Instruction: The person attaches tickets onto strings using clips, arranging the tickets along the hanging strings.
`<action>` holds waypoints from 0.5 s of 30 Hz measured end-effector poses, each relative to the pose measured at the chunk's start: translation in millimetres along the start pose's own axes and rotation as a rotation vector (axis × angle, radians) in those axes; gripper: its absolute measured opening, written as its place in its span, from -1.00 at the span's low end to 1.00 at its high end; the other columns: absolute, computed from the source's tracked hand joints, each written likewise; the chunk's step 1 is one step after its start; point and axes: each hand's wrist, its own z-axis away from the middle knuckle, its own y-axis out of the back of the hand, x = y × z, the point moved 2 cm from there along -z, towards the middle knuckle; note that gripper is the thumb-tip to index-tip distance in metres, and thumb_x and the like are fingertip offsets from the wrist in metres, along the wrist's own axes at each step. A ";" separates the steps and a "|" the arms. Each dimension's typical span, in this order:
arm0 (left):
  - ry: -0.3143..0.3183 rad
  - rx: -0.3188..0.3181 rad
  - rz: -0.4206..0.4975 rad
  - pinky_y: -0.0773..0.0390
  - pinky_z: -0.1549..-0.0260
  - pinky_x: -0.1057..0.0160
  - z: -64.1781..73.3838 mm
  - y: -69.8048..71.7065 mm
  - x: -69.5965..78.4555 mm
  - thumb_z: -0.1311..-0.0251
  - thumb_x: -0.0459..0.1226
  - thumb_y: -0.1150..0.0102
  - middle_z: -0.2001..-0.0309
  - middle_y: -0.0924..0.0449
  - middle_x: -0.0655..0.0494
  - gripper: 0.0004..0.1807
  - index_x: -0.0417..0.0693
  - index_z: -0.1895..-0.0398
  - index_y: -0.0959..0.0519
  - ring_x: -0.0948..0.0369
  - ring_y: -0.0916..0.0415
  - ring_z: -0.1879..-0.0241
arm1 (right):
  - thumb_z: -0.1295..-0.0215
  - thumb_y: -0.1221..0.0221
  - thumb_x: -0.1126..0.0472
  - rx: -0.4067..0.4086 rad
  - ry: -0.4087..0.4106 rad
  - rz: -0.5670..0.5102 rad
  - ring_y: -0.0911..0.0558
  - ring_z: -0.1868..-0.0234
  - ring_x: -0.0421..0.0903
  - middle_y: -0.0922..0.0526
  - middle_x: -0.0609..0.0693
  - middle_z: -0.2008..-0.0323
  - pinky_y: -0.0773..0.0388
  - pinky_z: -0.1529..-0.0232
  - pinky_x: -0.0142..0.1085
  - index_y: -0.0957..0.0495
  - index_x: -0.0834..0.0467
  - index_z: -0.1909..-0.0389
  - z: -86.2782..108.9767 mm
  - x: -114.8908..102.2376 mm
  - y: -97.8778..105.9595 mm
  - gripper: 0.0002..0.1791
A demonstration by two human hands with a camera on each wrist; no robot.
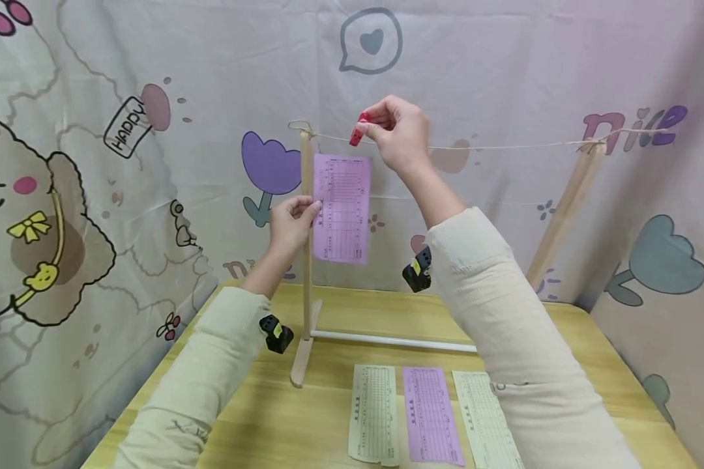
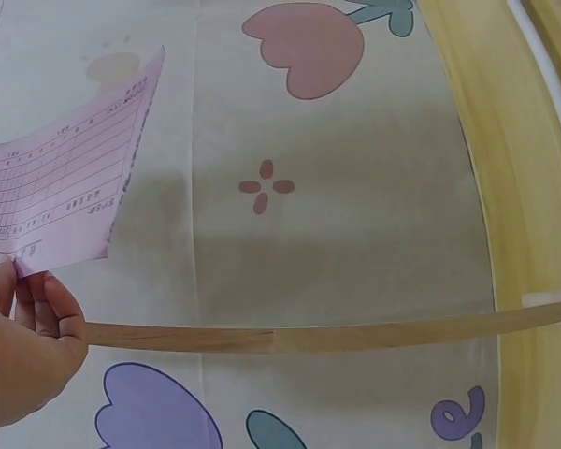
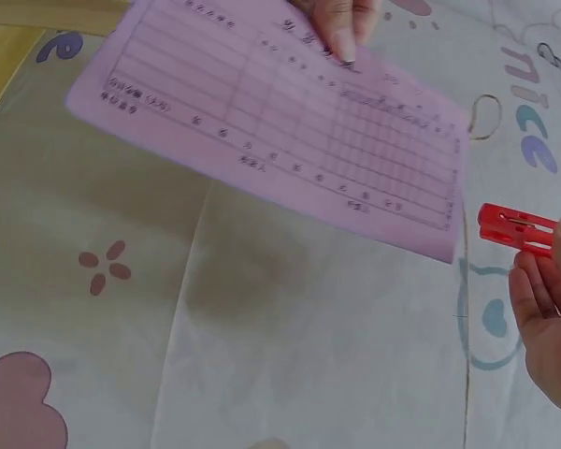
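that purple slip (image 1: 341, 207) was thin and floppy, left hand (image 1: 290, 223) pinching its side edge just under the string (image 1: 504, 146) while right hand (image 1: 397, 133) squeezed a red clip (image 1: 359, 130) above its top corner, so I'd grab edges only

"HAPPY" tag (image 1: 128, 127), "nice" lettering (image 1: 633, 127) on backdrop curtain (image 1: 504, 65).

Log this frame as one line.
left hand: pinches pink slip under string | right hand: holds red peg at string | table: three slips flat
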 end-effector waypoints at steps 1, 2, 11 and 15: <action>0.001 0.003 0.005 -0.51 0.42 0.58 -0.2 -0.6 -0.3 -0.21 -0.32 -0.13 0.30 -0.54 -0.02 -0.74 -0.35 0.11 -0.55 0.40 -0.42 0.46 | -0.13 -0.26 0.25 0.003 -0.003 -0.004 -0.53 0.40 -0.24 -0.67 0.12 0.25 -0.51 0.25 -0.51 -0.58 0.27 0.23 -0.3 1.5 -0.2 -0.78; 0.000 0.006 0.002 -0.51 0.43 0.58 -0.3 -1.3 -0.6 -0.21 -0.32 -0.13 0.31 -0.53 0.00 -0.74 -0.34 0.11 -0.55 0.40 -0.41 0.46 | -0.12 -0.26 0.24 0.007 -0.006 -0.006 -0.53 0.40 -0.24 -0.67 0.12 0.25 -0.51 0.25 -0.51 -0.58 0.27 0.23 -0.5 3.2 -0.5 -0.78; 0.026 0.004 -0.024 -0.49 0.43 0.58 -0.4 4.8 -10.8 -0.23 -0.28 -0.12 0.31 -0.51 0.06 -0.73 -0.30 0.09 -0.55 0.36 -0.41 0.41 | -0.09 -0.28 0.29 0.066 -0.031 -0.064 -0.49 0.47 -0.31 -0.67 0.12 0.30 -0.49 0.31 -0.53 -0.60 0.30 0.27 -4.2 9.0 -11.0 -0.80; 0.021 0.003 -0.024 -0.49 0.44 0.59 -0.2 5.0 -12.0 -0.23 -0.28 -0.11 0.31 -0.51 0.05 -0.73 -0.30 0.10 -0.54 0.35 -0.42 0.41 | -0.09 -0.29 0.28 0.066 -0.040 -0.061 -0.49 0.46 -0.31 -0.67 0.10 0.31 -0.49 0.31 -0.53 -0.60 0.30 0.26 -5.2 9.0 -13.2 -0.79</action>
